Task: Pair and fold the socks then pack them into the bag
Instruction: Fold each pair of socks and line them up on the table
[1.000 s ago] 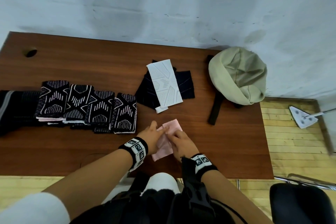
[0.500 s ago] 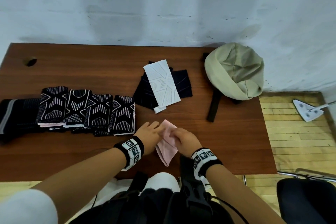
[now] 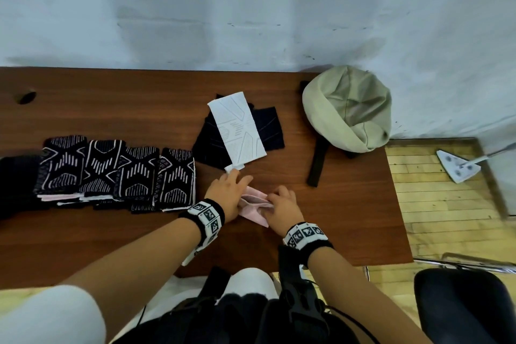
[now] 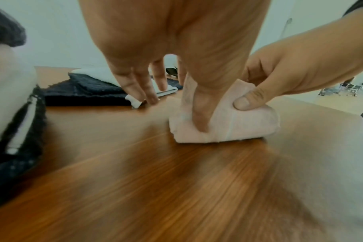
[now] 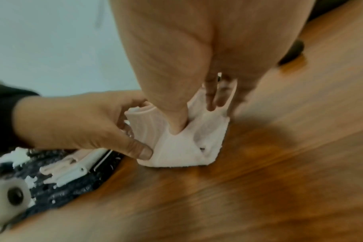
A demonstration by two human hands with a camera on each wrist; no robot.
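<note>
A pink sock pair (image 3: 255,213) lies bunched into a short fold near the table's front middle. My left hand (image 3: 226,193) holds its left end, with the thumb pressed into the pink fabric (image 4: 249,124) and the other fingers reaching down to the table. My right hand (image 3: 282,204) grips the right end, its thumb tucked into the fold (image 5: 176,150). A beige bag (image 3: 346,109) sits open at the back right. A white sock (image 3: 237,131) lies on dark navy socks (image 3: 268,128) behind my hands.
A row of several folded black-and-white patterned sock pairs (image 3: 117,170) lines the left of the brown table (image 3: 111,106), with a darker pile at the far left edge. The bag's black strap (image 3: 317,165) trails forward. A black chair (image 3: 463,304) stands at right.
The pink sock lay flat and long between my hands. It is now folded over into a shorter bundle, lying crosswise, and my right hand has shifted right along it.
</note>
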